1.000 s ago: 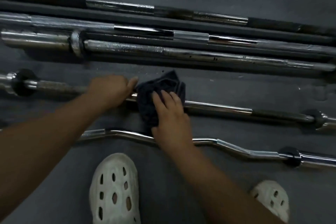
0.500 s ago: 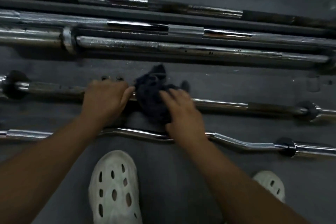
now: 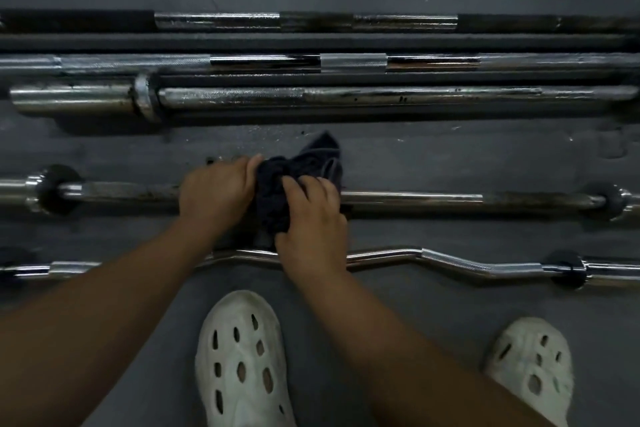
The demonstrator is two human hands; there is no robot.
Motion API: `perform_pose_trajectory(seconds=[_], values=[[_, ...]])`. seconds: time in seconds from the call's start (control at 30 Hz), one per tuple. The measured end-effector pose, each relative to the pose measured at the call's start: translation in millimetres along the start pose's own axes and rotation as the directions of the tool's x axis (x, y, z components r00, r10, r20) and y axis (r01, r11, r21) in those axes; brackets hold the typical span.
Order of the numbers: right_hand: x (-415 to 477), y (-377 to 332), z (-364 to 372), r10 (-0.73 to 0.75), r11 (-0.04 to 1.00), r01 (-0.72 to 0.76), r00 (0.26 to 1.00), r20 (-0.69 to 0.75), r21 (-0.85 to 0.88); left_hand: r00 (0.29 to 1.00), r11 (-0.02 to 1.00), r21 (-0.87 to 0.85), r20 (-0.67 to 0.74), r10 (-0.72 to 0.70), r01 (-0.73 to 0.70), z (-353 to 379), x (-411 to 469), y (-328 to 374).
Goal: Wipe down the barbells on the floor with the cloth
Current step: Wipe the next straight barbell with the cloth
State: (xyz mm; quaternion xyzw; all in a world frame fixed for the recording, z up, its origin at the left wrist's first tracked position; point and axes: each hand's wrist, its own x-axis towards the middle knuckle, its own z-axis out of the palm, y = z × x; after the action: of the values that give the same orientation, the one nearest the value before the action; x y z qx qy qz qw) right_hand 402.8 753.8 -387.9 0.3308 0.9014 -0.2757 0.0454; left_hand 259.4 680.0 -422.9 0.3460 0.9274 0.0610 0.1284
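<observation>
Head view, looking down on a dark navy crumpled fabric cloth (image 3: 272, 196) bunched over the middle of a straight chromed steel barbell (image 3: 415, 199) on the dark grey gym floor (image 3: 450, 156). Held there by the right hand (image 3: 311, 218), fingers curled into the folds; steadied alongside by the left hand (image 3: 216, 191), wrapped over the shaft and touching the cloth's edge. Just nearer, a bent chrome curl bar (image 3: 450, 262); farther off, a close-packed row of long steel bars (image 3: 381, 95). Likely soft, light and limp in the fist, so best gripped as a wad closed right round the shaft. Likely heavy, rigid and prone to roll underneath, so best pinned on the bare shaft beside the wad, not lifted.
</observation>
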Motion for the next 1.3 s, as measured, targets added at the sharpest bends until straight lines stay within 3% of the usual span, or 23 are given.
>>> perform_pose_trajectory(seconds=[0.13,0.2,0.3,0.5,0.77,1.03,1.13,1.3], values=[[10,7,-20,-0.075,0.989,0.056,0.988,0.136,0.137,0.996,0.905,-0.418,-0.004,-0.085,0.076,-7,5,-6],[7,11,-33,0.002,0.97,-0.022,0.997,0.083,0.244,0.998,0.864,-0.502,-0.03,-0.058,0.035,-17,3,-12],[-5,10,-50,0.154,0.924,-0.119,0.986,-0.07,0.363,0.997,0.896,-0.439,-0.073,0.037,-0.065,-36,-17,-23],[-46,-28,-82,0.157,0.896,-0.043,0.962,-0.225,0.441,0.988,0.944,-0.293,-0.025,0.152,-0.153,-95,-68,-47],[-126,-121,-122,0.106,0.858,0.106,0.921,-0.376,0.502,0.95,0.908,-0.291,-0.163,0.265,-0.303,-204,-162,-77],[-189,-198,-149,0.038,0.86,0.193,0.899,-0.437,0.472,0.925,0.896,-0.24,-0.166,0.341,-0.374,-273,-213,-124],[-177,-212,-144,0.035,0.89,0.177,0.892,-0.45,0.421,0.911,0.896,-0.169,-0.106,0.398,-0.411,-267,-210,-150],[-128,-204,-111,0.041,0.926,0.099,0.933,-0.357,0.364,0.939,0.921,-0.183,-0.027,0.344,-0.343,-218,-175,-188]])
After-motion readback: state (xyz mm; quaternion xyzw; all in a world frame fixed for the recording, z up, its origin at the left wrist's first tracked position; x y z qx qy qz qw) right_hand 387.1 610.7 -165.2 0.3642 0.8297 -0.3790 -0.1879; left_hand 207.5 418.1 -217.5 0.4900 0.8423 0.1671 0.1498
